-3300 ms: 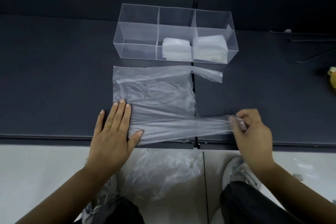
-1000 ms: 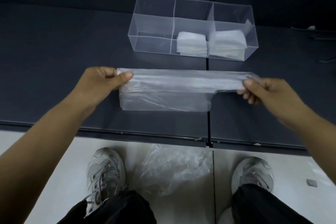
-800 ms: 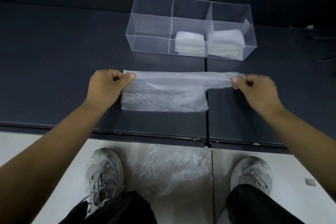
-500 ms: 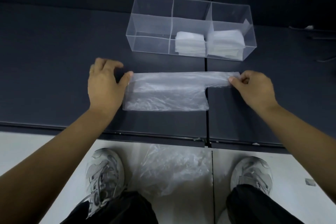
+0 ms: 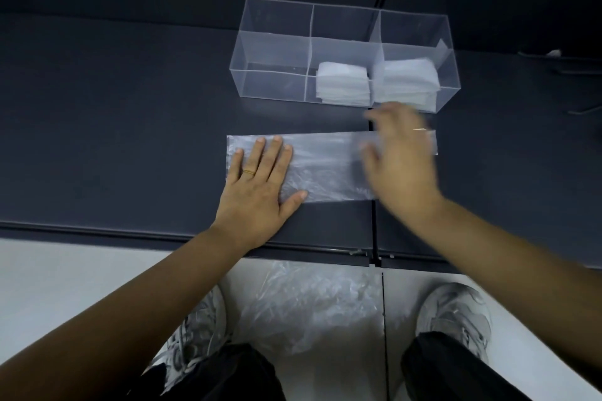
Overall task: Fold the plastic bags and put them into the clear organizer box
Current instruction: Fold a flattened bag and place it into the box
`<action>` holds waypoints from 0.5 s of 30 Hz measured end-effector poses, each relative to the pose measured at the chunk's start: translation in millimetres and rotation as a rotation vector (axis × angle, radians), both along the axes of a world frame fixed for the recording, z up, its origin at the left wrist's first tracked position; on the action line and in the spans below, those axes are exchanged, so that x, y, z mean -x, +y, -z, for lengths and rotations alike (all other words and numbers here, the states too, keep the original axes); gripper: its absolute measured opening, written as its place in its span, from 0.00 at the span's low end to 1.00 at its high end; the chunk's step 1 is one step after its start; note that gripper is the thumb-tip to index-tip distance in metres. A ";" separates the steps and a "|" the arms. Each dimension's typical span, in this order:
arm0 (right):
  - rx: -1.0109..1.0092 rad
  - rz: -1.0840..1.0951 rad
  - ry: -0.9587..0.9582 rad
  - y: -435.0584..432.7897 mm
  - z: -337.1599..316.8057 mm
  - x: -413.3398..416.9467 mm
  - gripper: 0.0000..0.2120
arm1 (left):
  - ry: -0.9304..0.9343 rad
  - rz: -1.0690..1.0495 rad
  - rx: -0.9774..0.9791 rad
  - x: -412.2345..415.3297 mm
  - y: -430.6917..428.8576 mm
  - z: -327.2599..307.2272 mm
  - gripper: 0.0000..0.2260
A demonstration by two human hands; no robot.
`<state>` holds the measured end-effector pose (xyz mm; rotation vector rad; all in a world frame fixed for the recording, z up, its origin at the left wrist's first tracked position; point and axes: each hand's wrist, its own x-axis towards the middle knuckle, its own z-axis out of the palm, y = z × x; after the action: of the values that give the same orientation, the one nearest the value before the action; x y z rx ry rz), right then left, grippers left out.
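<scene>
While flat, bag (image 5: 325, 172) beneath both hands (image 5: 257, 195) (image 5: 402, 166)

Gold ring (image 5: 249, 172) on left hand (image 5: 257, 195), black trousers (image 5: 221, 374), grey sneakers (image 5: 456, 312)

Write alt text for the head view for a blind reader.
A left hand presses flat on a folded plastic bag on a dark table, the blurred right hand over its other end. Beyond, a clear organizer box holds two stacks of folded bags.
</scene>
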<state>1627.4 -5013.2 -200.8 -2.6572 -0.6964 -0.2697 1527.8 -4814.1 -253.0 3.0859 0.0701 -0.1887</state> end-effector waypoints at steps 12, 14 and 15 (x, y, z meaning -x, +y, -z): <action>0.413 -0.200 0.228 -5.4 47.7 2.3 0.31 | 0.006 -0.004 0.034 6.4 12.2 -8.2 0.44; 0.429 -0.165 0.238 -22.0 45.5 -3.6 0.30 | 0.013 -0.055 0.026 9.8 24.2 -9.3 0.48; 0.433 -0.143 0.252 -29.2 44.6 -6.7 0.30 | 0.015 -0.078 0.029 11.8 30.7 -9.7 0.50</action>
<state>1634.1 -5042.4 -245.4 -2.9449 -0.9416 0.2837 1516.0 -4783.4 -243.3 3.0462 0.1859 -0.2080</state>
